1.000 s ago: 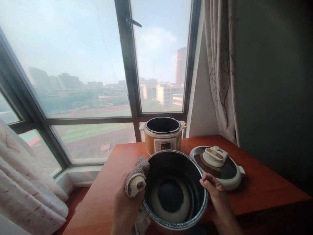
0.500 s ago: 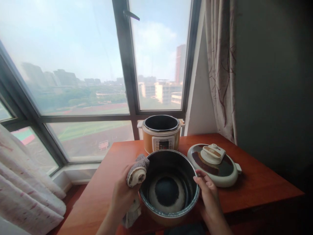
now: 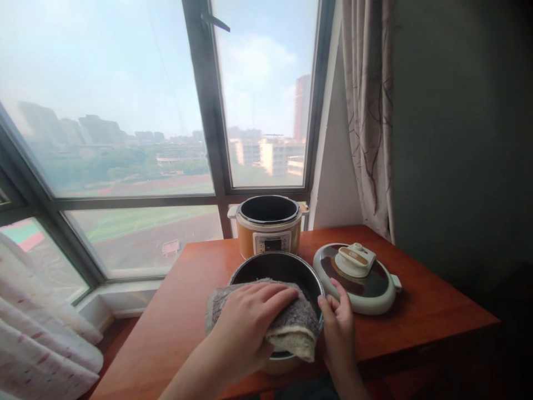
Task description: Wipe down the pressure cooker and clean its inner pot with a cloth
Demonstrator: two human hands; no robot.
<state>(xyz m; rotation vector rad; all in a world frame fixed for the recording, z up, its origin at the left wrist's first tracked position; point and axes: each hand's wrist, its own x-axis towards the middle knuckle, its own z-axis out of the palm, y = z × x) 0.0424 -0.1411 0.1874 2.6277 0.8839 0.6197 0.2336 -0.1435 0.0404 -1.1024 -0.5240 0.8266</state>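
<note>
A dark inner pot (image 3: 278,268) stands on the red-brown table (image 3: 416,316) in front of me. My left hand (image 3: 245,328) lies over the pot's mouth, holding a grey and cream cloth (image 3: 291,328) spread across the opening. My right hand (image 3: 339,328) grips the pot's right rim and side. Behind the pot sits the orange cooker body (image 3: 268,225), open on top. The cooker's lid (image 3: 356,275) lies flat to the right of the pot.
A big window (image 3: 125,111) with a dark frame runs behind the table. A patterned curtain (image 3: 368,111) hangs at the right, next to a dark wall. Pale bedding or fabric (image 3: 41,344) shows at the lower left.
The pot has come down from a tilt to stand on the table. My left hand has moved from the pot's left rim to over its mouth, spreading the bunched cloth.
</note>
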